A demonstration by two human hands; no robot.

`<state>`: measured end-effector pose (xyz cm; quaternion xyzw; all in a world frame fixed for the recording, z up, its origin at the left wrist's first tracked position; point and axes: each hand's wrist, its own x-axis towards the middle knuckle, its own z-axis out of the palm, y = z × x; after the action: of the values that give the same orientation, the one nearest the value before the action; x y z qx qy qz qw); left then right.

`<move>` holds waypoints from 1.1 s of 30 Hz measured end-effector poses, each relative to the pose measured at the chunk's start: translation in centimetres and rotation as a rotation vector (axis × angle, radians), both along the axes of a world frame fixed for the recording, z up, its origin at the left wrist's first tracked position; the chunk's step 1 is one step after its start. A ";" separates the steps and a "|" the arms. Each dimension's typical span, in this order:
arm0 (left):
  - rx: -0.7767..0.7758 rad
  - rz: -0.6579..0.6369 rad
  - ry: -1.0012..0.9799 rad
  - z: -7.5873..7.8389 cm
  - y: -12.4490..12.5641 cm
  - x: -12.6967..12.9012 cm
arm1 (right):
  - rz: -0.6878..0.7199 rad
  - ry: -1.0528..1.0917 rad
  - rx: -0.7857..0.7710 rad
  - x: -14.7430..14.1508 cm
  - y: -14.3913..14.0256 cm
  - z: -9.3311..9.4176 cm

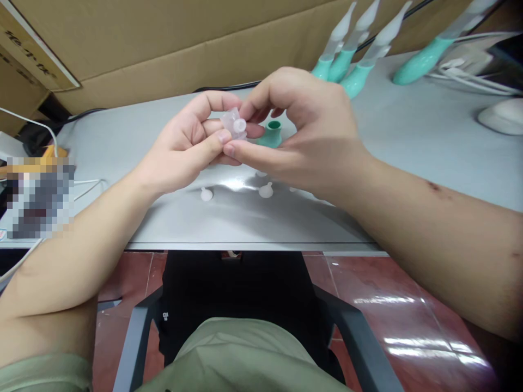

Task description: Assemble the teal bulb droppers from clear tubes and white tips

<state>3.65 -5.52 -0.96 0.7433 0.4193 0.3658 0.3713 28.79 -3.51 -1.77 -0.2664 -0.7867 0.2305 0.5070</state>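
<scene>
Two hands (249,136) pinch a clear cap (233,124), nub pointing toward the camera.

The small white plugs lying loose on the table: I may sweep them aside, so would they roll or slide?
Each white plug looks tiny and rounded, so probably very light and apt to roll. The grey table is glossy, so they would likely skid too.

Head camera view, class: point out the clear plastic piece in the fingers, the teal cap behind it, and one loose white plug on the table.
Clear plastic piece (233,124), head view, its round end.
Teal cap (272,134), head view, its side wall.
Loose white plug (266,190), head view, its rounded body.
</scene>
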 end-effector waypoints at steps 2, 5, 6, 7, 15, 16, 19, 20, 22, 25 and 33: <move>0.014 -0.004 -0.032 -0.1 0.0 0.1 | -0.036 -0.023 -0.014 -0.2 -0.2 0.1; 0.020 0.019 -0.028 -0.2 -0.1 0.3 | -0.086 -0.044 0.016 -0.3 -0.1 0.2; 0.039 0.032 -0.025 -0.1 -0.3 0.4 | -0.105 -0.043 0.027 -0.3 -0.1 0.3; 0.062 0.040 -0.022 0.0 -0.4 0.5 | -0.120 -0.048 0.035 -0.2 -0.1 0.4; 0.156 0.060 -0.096 1.2 -1.5 1.4 | -0.155 -0.197 0.121 -0.1 0.3 0.8; 0.162 0.073 -0.080 1.2 -1.5 1.4 | -0.139 -0.198 0.143 -0.2 0.5 0.6; 0.199 0.092 -0.017 0.9 -1.2 1.5 | -0.107 -0.180 0.184 -0.5 1.1 -0.2; 0.208 0.090 -0.004 0.8 -1.1 1.4 | -0.104 -0.168 0.187 -0.5 1.2 -0.3; 0.223 0.096 0.002 0.8 -1.1 1.3 | -0.107 -0.162 0.159 -0.6 1.0 -0.4; 0.242 0.113 -0.003 0.9 -1.2 1.2 | -0.085 -0.163 0.102 -0.5 0.6 0.0; 0.307 0.168 0.085 1.1 -1.3 1.6 | -0.026 -0.102 0.078 -0.9 1.5 -0.6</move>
<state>5.27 -6.86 0.18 0.7683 0.4347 0.4235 0.2037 27.89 -1.97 -2.40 -0.2681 -0.8164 0.1789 0.4792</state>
